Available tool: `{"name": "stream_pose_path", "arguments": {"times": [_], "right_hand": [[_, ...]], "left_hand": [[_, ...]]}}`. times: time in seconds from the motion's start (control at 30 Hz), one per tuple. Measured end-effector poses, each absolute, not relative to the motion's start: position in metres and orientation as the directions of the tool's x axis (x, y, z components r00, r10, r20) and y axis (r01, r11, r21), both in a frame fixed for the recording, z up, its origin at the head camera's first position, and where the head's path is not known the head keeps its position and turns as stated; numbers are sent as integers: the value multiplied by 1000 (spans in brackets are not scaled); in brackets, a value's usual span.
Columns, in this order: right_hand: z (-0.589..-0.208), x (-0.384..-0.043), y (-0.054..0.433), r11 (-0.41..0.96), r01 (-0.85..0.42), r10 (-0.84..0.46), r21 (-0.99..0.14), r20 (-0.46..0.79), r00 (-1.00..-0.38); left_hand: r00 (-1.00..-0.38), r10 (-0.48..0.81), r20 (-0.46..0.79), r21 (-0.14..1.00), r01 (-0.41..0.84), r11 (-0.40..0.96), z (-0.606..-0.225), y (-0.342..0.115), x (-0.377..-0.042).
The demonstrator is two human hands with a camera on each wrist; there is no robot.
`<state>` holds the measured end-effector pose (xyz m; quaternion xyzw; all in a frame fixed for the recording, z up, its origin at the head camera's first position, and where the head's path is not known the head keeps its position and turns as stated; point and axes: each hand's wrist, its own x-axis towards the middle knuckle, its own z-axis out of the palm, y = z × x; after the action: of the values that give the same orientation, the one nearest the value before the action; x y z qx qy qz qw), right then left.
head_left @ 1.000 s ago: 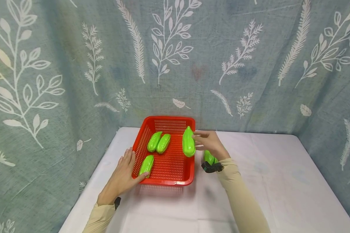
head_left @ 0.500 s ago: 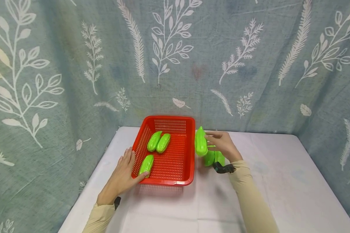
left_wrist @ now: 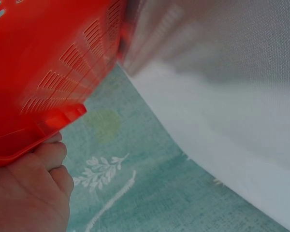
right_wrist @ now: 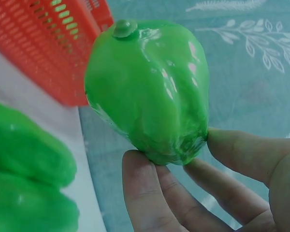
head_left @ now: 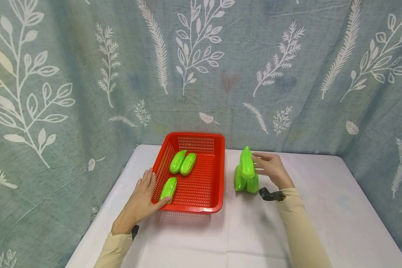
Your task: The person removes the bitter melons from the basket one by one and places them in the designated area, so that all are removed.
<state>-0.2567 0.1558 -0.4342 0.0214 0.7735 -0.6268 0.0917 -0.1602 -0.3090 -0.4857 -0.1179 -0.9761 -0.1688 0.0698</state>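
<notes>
My right hand (head_left: 270, 167) holds up a long, bright green toy vegetable (head_left: 246, 163), shaped like a gourd, between thumb and fingertips. In the right wrist view the vegetable (right_wrist: 150, 92) shows a small stem nub and lumpy, glossy sides; the fingers pinch its lower end. Below it, two similar vegetables (head_left: 252, 185) lie side by side on the table, partly covered by it in the head view. My left hand (head_left: 140, 201) holds the near-left corner of a red basket (head_left: 217, 209), thumb over the rim and fingers along the outside. The basket rim (left_wrist: 19, 153) crosses above those fingers in the left wrist view.
Inside the basket lie three green vegetables: a pair (head_left: 188, 164) near the back left and a single one (head_left: 168, 189) beside my left thumb. A white cloth covers the table (head_left: 194, 242). A leaf-patterned curtain (head_left: 201, 85) stands behind and at both sides.
My right hand has carried the green toy vegetable rightward, from over the basket's right side to above the pair on the table. The left hand and basket have stayed put.
</notes>
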Motion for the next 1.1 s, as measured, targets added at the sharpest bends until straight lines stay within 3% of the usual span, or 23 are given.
{"name": "stream_pose_path", "arguments": {"times": [1.1], "right_hand": [[-463, -247, 219, 310, 159, -17, -937, -173, -985]], "left_hand": [[-962, 211, 173, 313, 257, 914, -488, -311, -162]]}}
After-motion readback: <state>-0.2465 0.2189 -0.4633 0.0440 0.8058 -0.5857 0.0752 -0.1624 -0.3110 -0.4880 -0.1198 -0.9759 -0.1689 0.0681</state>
